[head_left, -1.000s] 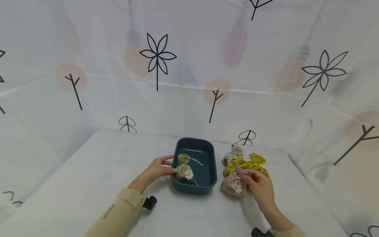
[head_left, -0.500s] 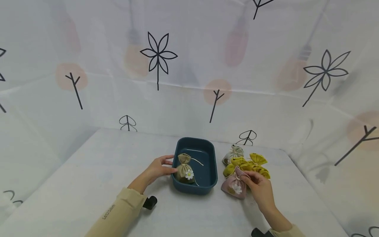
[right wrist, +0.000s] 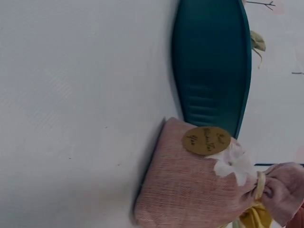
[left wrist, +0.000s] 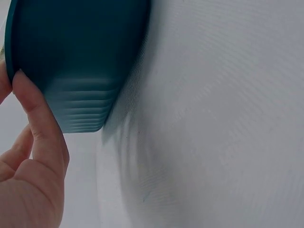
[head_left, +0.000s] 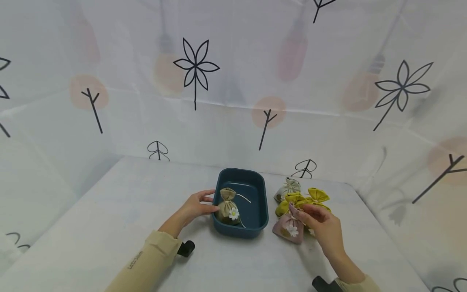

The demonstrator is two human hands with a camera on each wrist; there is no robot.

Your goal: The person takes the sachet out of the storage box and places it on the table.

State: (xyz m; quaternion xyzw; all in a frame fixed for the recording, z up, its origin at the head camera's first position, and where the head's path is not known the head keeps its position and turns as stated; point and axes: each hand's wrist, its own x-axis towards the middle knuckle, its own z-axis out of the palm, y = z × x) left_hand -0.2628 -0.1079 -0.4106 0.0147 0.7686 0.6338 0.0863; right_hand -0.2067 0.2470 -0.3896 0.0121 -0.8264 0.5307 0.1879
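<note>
My left hand (head_left: 197,207) pinches the left rim of a dark teal rectangular bin (head_left: 257,207); the left wrist view shows thumb and finger at the rim of the bin (left wrist: 80,52). Inside the bin leans a beige drawstring pouch (head_left: 227,209) with a white flower. To the right of the bin, my right hand (head_left: 324,227) pinches the gathered top of a pink drawstring pouch (head_left: 286,230). In the right wrist view the pink pouch (right wrist: 190,185) shows an oval brown label and a white flower; there the hand is almost entirely out of frame.
Behind the pink pouch lie yellow drawstring pouches (head_left: 318,194), partly covered by it and by the hand. A pale grey-green pouch (head_left: 290,187) sits at the back of that cluster. The white-covered table (head_left: 127,207) meets a patterned cloth backdrop (head_left: 226,134).
My right hand has shifted slightly and its fingers have moved at the pink pouch's top. The pink pouch stays nearly in place. The left hand and the bin have not visibly moved.
</note>
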